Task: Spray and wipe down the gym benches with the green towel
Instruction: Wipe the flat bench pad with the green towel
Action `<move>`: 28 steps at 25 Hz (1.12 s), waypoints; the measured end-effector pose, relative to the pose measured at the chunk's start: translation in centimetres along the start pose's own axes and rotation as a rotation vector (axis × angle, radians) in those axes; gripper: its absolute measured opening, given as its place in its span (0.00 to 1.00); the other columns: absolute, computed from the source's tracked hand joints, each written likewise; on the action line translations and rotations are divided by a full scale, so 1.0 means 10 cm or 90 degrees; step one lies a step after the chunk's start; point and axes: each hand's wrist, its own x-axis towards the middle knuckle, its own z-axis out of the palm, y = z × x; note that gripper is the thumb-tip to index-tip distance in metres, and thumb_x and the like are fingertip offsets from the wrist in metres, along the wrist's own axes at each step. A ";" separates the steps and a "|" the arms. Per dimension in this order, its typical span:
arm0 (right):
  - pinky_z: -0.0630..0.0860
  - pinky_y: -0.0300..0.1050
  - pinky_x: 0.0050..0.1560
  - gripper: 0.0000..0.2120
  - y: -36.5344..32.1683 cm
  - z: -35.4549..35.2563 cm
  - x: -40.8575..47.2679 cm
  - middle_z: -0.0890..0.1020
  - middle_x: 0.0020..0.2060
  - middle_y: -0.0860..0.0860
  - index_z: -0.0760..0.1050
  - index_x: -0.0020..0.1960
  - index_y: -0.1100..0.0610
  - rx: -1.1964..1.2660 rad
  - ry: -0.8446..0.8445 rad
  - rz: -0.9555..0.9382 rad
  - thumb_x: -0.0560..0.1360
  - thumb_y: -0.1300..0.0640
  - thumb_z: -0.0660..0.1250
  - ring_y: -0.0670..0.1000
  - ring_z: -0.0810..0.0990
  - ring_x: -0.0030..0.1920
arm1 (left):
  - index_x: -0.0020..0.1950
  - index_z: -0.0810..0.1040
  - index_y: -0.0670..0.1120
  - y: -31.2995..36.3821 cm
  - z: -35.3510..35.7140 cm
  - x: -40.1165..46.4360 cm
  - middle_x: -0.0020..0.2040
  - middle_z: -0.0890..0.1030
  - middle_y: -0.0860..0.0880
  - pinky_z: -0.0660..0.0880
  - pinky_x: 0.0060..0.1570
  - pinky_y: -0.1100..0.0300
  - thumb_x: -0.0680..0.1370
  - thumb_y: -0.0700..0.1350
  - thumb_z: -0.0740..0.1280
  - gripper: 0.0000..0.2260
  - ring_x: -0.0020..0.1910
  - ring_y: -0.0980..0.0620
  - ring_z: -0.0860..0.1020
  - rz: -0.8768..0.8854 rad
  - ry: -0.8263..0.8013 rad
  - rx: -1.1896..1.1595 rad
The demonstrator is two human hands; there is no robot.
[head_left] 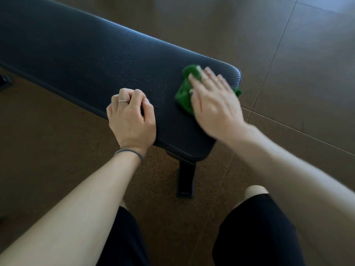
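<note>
A long black padded gym bench (pixel 76 54) runs from the upper left to the middle of the view. Fine spray droplets (pixel 123 60) speckle its top. The crumpled green towel (pixel 185 93) lies near the bench's right end. My right hand (pixel 213 98) presses flat on the towel with straight fingers, and it is blurred by motion. My left hand (pixel 130 116) rests on the near edge of the bench with its fingers curled and nothing in them. A ring and a wrist band show on that arm. No spray bottle is in view.
The bench's black metal leg (pixel 185 177) stands on the brown speckled floor just in front of my knees. Large brown floor tiles (pixel 288 45) spread to the right and behind the bench. A dark metal foot (pixel 5 81) shows at the left edge.
</note>
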 end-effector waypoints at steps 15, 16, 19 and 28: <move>0.54 0.56 0.81 0.26 -0.76 0.11 -0.53 0.64 0.80 0.57 0.67 0.79 0.57 -0.010 0.061 0.277 0.85 0.50 0.49 0.56 0.59 0.81 | 0.48 0.76 0.47 -0.10 -0.17 0.19 0.50 0.77 0.48 0.67 0.57 0.48 0.82 0.50 0.56 0.12 0.54 0.44 0.75 0.114 -0.136 -0.021; 0.52 0.54 0.81 0.25 -0.60 0.08 -0.34 0.61 0.81 0.56 0.65 0.80 0.56 0.002 0.052 0.295 0.86 0.50 0.49 0.56 0.57 0.82 | 0.48 0.75 0.46 -0.19 -0.20 0.30 0.49 0.77 0.47 0.68 0.54 0.48 0.83 0.50 0.56 0.12 0.52 0.44 0.75 0.165 -0.151 -0.032; 0.45 0.52 0.82 0.26 -0.33 0.01 0.09 0.53 0.84 0.52 0.56 0.83 0.54 0.008 0.008 0.398 0.87 0.49 0.46 0.53 0.48 0.83 | 0.49 0.74 0.44 -0.47 -0.25 0.68 0.46 0.78 0.44 0.69 0.50 0.50 0.84 0.50 0.56 0.13 0.46 0.44 0.76 0.290 -0.178 -0.036; 0.52 0.54 0.81 0.27 -1.02 0.17 -0.51 0.63 0.80 0.57 0.62 0.81 0.56 -0.031 0.062 0.396 0.86 0.48 0.47 0.57 0.58 0.82 | 0.49 0.74 0.46 -0.53 -0.19 0.67 0.46 0.76 0.46 0.64 0.48 0.54 0.83 0.50 0.56 0.11 0.47 0.46 0.74 0.307 -0.187 -0.005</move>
